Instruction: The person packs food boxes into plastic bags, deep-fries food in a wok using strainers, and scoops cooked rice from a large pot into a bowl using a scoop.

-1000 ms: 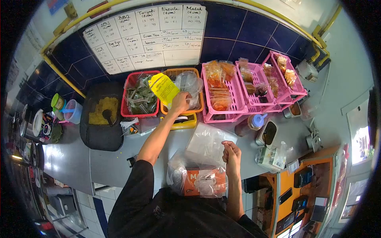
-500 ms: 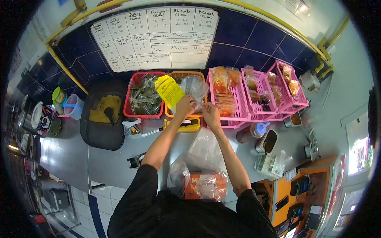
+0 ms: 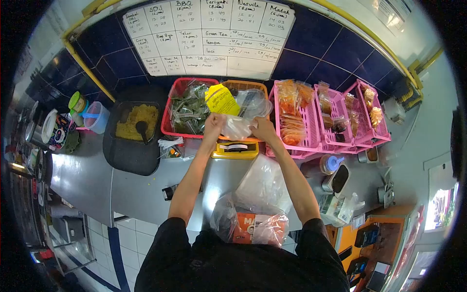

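Observation:
A small clear plastic bag is stretched between my two hands, above the front of the orange basket. My left hand pinches its left side and my right hand its right side. Just behind the bag are a yellow printed plastic pack and round clear plastic lids in the basket. Below the hands sits a yellow tape dispenser. Nearer my body, a stack of clear plastic bags lies by an orange printed box in clear plastic.
Left of the hands stand a red basket of green-filled packets and a black tray holding yellow food and a ladle. Pink baskets with sauce packets are at the right. A lidded jug and a metal container stand in front of them.
My hands have moved apart, and the clear bag is now spread out between them. The view has shifted, so the counter's things appear further right.

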A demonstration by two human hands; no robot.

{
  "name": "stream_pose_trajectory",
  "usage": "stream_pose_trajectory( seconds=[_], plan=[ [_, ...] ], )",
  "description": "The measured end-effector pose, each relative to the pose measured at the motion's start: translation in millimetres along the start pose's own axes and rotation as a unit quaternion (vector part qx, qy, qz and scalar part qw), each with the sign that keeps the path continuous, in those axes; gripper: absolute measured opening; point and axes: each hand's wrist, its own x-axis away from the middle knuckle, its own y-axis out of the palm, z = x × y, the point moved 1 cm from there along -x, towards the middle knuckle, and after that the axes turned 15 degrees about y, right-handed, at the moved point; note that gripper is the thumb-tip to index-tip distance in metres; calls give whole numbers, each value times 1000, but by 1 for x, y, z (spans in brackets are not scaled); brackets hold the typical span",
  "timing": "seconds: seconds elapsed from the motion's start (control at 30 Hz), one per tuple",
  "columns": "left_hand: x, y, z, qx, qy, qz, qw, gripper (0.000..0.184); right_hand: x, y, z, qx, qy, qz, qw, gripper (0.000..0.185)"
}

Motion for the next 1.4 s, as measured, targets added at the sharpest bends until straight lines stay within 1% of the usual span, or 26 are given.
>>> stream_pose_trajectory(
  seconds=[0.1,0.13,0.17,0.23,0.27,0.3,0.33,0.43,0.47,0.5,0.6,0.73,0.77,0.8,0.83,0.87,0.9,0.93,0.97,1.03,1.07,1.1,1.17,1.2,1.3,1.4],
  plan=[
    [-5,-2,2,51,-38,63,996,21,0,-1,3,-12,3,-26,1000,34],
    [-5,-1,-1,131,-29,46,990,26,-2,1,5,-12,6,-46,999,34],
    [-5,-1,-5,131,-29,46,990,26,-2,4,5,-12,6,-46,999,34],
    [-10,-1,-17,215,-95,43,971,33,-2,12,1,-137,-69,-31,988,38],
    [-17,-11,-43,252,-100,16,962,36,7,3,-10,-138,-70,-30,988,38],
    [-17,-5,-37,252,-99,16,963,36,23,-15,-29,-280,37,-150,947,39],
    [-15,8,-25,280,-100,40,954,33,36,-26,-42,-409,144,-263,862,41],
    [-9,12,-24,317,-121,58,939,33,52,-21,-53,-360,147,-294,873,39],
    [-8,10,-25,327,-138,49,934,36,57,-21,-59,-362,131,-298,873,29],
    [-4,9,-28,326,-138,51,934,36,57,-15,-56,-362,132,-301,873,29],
    [3,25,-11,43,-106,66,991,34,56,-2,-52,-418,145,-238,865,19],
    [4,17,-10,35,-133,85,987,26,41,14,-33,-388,155,-266,869,22],
    [2,5,-18,90,-133,95,982,24,38,15,-30,-224,61,-93,968,27],
    [0,-2,-27,145,-136,104,975,24,38,17,-27,-42,-36,86,995,32],
    [-2,-3,-29,147,-138,101,974,24,42,13,-30,-40,-33,88,995,32],
    [-8,-4,-28,-61,0,87,994,23,45,11,-34,-4,-39,77,996,35],
    [-10,-4,-27,-266,140,71,951,24,48,9,-38,33,-47,64,996,39],
    [-3,8,-2,-289,119,23,950,27,48,14,-39,33,-72,63,995,33],
    [-4,7,-10,-290,119,27,949,27,49,17,-38,34,-76,61,995,33],
    [-11,10,-21,-355,91,-197,909,32,55,20,-37,0,-29,103,994,25],
    [-14,15,-24,-409,99,-237,876,33,59,18,-34,-62,9,93,994,17],
    [-18,19,-26,-407,99,-232,878,33,66,17,-33,-57,6,91,994,17],
    [-29,29,-42,-434,-45,-303,847,27,83,14,-25,-139,-23,197,970,12],
    [-32,28,-61,-406,55,-304,860,21,107,-13,-43,-106,76,133,983,8],
    [-38,37,-64,-431,106,-346,826,20,144,-23,-25,-170,66,172,968,7],
    [-39,43,-55,-400,154,-300,852,16,177,-34,-11,-168,109,161,967,7]
  ],
)
